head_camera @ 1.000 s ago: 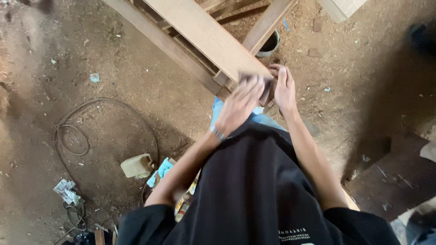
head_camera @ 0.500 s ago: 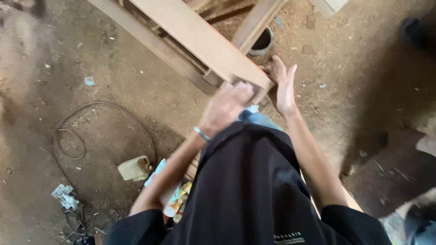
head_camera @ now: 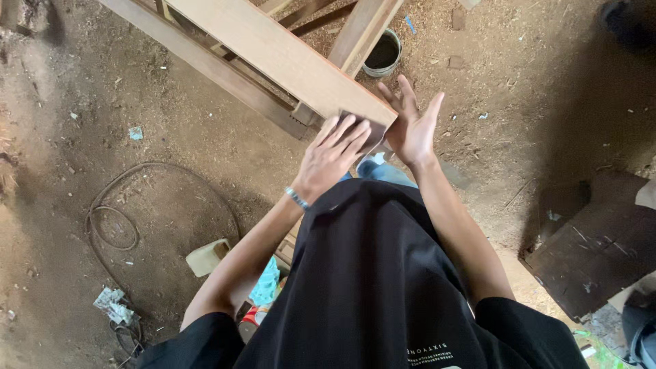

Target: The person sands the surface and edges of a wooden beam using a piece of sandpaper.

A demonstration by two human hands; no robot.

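A coiled cable (head_camera: 113, 225) lies on the dirt floor (head_camera: 171, 137) at the far left, with a pale block (head_camera: 207, 257) near it. Further right, the left hand (head_camera: 333, 156) rests flat on the near end of a light wooden plank (head_camera: 273, 55), fingers (head_camera: 352, 131) stretched out and close together, pressing a dark sheet (head_camera: 365, 137) against the wood; it is spread rather than curled around anything. A beaded bracelet (head_camera: 296, 198) sits on that wrist. Just beside it, the right hand (head_camera: 410, 126) is open, palm against the plank's end edge, fingers pointing away from the body. Beyond the plank stands a small round tin (head_camera: 381, 53). A dark board (head_camera: 598, 246) lies at the right.
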